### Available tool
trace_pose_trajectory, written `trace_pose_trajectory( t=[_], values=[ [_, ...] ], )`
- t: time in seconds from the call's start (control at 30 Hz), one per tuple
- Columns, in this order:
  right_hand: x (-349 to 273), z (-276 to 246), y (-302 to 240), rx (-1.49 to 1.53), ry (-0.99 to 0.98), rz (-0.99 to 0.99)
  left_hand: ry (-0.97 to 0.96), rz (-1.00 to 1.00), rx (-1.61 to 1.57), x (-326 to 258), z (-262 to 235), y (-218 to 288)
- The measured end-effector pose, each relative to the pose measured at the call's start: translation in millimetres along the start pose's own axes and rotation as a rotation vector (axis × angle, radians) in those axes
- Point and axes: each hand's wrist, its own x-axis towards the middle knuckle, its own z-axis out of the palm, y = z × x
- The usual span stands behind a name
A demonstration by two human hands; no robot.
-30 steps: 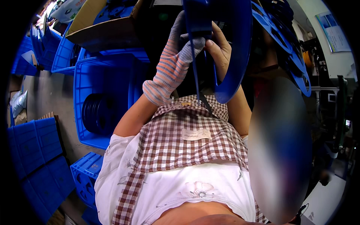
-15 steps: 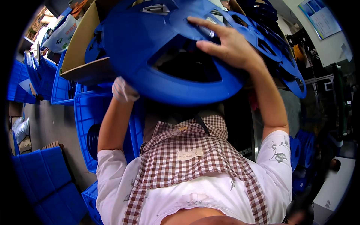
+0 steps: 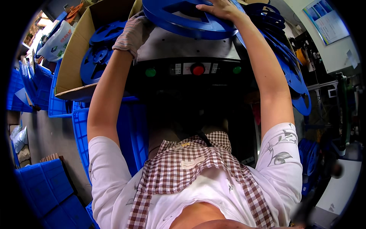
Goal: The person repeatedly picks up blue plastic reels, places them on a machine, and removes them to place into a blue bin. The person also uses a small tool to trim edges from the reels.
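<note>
While your checked apron point(image 3: 171, 177) lies nearest, the blue crate point(image 3: 133, 133) stands just beyond it, partly under your left forearm; the arm covers much of the inside, so its contents cannot be told.

Farther out, a dark control panel point(image 3: 171, 84) with a red button point(image 3: 198, 69) between two green ones fronts the grey tabletop point(image 3: 183, 48). Over that tabletop is the blue reel point(image 3: 167, 23), tilted and cut off by the upper edge. Your gloved left hand point(image 3: 135, 34) is at its left rim, fingers hidden, so you cannot tell how closed that grip is. Your bare right hand point(image 3: 223, 8) lies across its face, one digit reaching toward an opening; its grip also runs out of view, too far to judge.

The step in hand looks like steadying or positioning the reel two-handed; the next move probably calls for even support from both sides.

Left of your glove, an open cardboard box point(image 3: 74, 63) holds more blue reels point(image 3: 93, 63), loosely overlapping. To the right, other reels point(image 3: 295, 82) lean in an overlapping row. Whether a container holds these is unclear.
</note>
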Motion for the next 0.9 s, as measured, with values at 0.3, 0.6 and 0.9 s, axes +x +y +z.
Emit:
trace_pose_trajectory(
  t=[0.3, 0.6, 0.9],
  values=[
    [16, 0, 3, -0.011, -0.029, -0.044, 0.104, -0.050, -1.097, -27, -17, 18],
    [-4, 1, 10, -0.073, 0.002, -0.065, -0.082, -0.505, -1.559, -52, -29, 65],
    [-40, 1, 37, -0.393, 0.502, -0.463, 0.099, -0.164, -1.044, -107, -53, 57]
  ],
)
